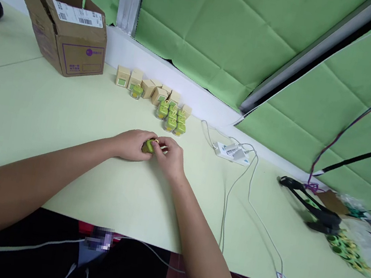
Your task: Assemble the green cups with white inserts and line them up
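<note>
Between my two hands, just above the pale table [98, 191], is a small green-lidded clear container [149, 146] with a yellow loop on top. My left hand [134, 144] is wrapped round its body from the left side. The thumb and fingers of my right hand [170, 156] pinch at the lid and loop from the right. Beyond my hands stands a cluster of similar green-lidded containers [171, 122], and one more such container [137, 92] stands apart to the left. Behind them, several small cardboard boxes [123, 77] line the wall.
An opened cardboard carton [82, 55] stands at the back left. To the right lie a white power strip [231, 153] with cables trailing over the front edge, a black stand [322, 216], and a pile of green and yellow pieces [348, 251] beside clear plastic.
</note>
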### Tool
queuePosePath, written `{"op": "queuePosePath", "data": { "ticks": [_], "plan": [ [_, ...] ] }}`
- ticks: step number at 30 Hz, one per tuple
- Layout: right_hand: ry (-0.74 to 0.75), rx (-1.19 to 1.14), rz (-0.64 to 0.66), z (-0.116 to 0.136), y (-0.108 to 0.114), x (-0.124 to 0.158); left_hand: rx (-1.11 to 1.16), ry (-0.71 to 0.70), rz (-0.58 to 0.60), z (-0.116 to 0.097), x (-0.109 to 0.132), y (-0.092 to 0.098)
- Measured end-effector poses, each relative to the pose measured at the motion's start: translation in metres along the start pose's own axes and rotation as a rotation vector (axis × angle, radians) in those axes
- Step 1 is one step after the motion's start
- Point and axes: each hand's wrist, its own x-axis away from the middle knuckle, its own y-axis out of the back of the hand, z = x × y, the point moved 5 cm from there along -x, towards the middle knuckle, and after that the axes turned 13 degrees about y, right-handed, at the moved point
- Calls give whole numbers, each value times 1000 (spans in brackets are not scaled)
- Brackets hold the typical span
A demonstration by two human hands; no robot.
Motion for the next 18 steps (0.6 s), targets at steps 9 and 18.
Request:
{"op": "queuePosePath", "data": {
  "ticks": [9,18],
  "plan": [
    [78,17,107,7,6,-2,92,-19,36,15,-8,0],
    [104,192,68,-2,-5,-10,278,84,-159,34,-16,25]
  ]
}}
